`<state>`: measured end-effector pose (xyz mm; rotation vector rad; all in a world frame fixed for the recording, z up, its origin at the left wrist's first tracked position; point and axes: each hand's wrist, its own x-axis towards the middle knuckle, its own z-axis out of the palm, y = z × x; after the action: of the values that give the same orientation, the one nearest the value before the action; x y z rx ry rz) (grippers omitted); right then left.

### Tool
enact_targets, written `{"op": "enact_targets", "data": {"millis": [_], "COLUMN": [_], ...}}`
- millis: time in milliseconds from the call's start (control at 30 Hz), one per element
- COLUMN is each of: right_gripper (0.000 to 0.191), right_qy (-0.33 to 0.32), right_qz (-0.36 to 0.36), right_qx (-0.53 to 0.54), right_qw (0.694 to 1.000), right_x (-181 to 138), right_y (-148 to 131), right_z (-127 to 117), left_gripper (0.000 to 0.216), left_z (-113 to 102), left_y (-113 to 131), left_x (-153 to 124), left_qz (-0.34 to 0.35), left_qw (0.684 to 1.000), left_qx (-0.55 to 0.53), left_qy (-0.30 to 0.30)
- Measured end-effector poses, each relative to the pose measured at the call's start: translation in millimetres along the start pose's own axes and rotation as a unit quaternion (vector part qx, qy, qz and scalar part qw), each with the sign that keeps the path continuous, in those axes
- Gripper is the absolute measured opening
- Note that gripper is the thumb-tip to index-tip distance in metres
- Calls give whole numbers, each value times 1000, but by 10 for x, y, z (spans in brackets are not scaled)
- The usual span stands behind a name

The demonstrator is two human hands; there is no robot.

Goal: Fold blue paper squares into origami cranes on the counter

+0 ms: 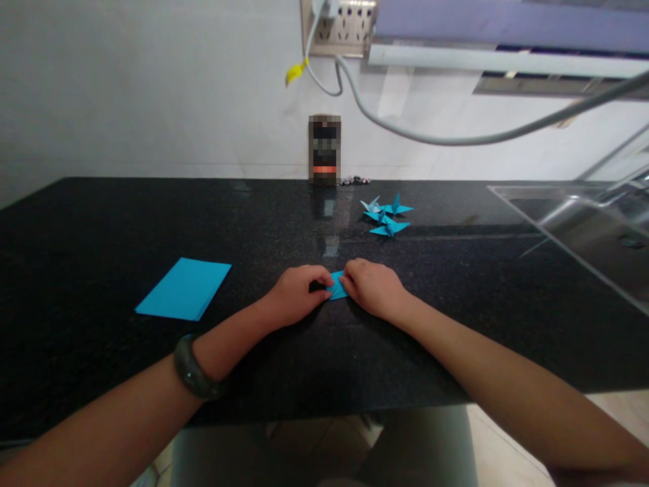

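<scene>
A small piece of folded blue paper [337,287] lies on the dark countertop between my two hands. My left hand [299,292] pinches its left end between thumb and fingers. On the other side, my right hand [374,287] has its fingers closed over the right part of the paper and hides that end. A stack of blue paper sheets [183,289] rests to the left of my left hand. Beyond my right hand stand several folded paper cranes [389,227], mostly blue, one of them paler.
A phone-like object [324,150], blurred out, leans against the wall with a beaded strap [355,180] beside it. A grey cable [436,141] droops from the wall socket [349,27]. At the right, a metal sink [598,230] is set into the black countertop [101,230].
</scene>
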<state>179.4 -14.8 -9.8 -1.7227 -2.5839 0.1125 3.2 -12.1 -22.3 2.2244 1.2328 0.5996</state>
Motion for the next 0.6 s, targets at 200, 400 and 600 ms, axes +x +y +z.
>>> {"op": "enact_targets", "data": {"millis": [200,400,600], "right_gripper": [26,26,26], "right_qy": [-1,7,2], "right_qz": [-4,-9,-14], "right_qx": [-3,-2,0], "right_qw": [1000,1000,1000], "right_x": [7,-1,-7], "right_y": [-2,17,18], "right_z": [-12,7,-8], "left_gripper": [7,8,8], "left_z": [51,65,69], "left_y": [69,102,75], "left_x": [25,20,38], "left_qz": [-21,-13,-16], "left_qw": [999,999,999], "left_qx": [21,42,30], "left_qy": [27,30,26]}}
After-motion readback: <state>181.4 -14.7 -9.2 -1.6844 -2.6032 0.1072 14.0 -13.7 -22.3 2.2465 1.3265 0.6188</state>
